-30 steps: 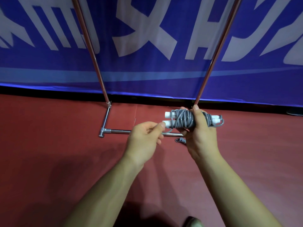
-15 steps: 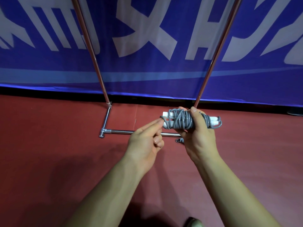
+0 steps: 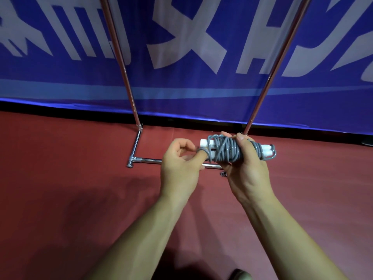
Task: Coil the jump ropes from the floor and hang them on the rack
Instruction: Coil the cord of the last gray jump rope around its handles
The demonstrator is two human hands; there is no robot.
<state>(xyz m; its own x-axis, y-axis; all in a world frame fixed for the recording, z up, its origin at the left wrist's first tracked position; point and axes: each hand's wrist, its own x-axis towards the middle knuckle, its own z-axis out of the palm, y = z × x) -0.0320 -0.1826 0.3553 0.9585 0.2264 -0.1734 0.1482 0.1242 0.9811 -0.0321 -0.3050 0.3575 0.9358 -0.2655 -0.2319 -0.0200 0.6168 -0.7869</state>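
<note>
A grey jump rope point(image 3: 227, 148) with white handles is wound into a tight bundle, held level above the red floor. My right hand point(image 3: 245, 168) grips the bundle's middle from below, thumb on top. My left hand point(image 3: 181, 162) is at the bundle's left end, its index finger hooked through a loop of grey cord beside the white handle tips. The chrome rack point(image 3: 129, 85) stands just beyond, its two uprights rising out of view and its base bar on the floor behind my hands. A bit of grey cord point(image 3: 222, 174) lies on the floor under my right hand.
A blue banner point(image 3: 181, 57) with large white characters hangs behind the rack. The red floor point(image 3: 60, 178) spreads to both sides. A dark object point(image 3: 367, 142) sits at the right edge by the banner. Something rounded shows at the bottom edge point(image 3: 240, 275).
My left hand has moved right to the bundle's end and hooked a finger into a loop of cord. The cord now crosses over the wraps. The bundle stays in my right hand.
</note>
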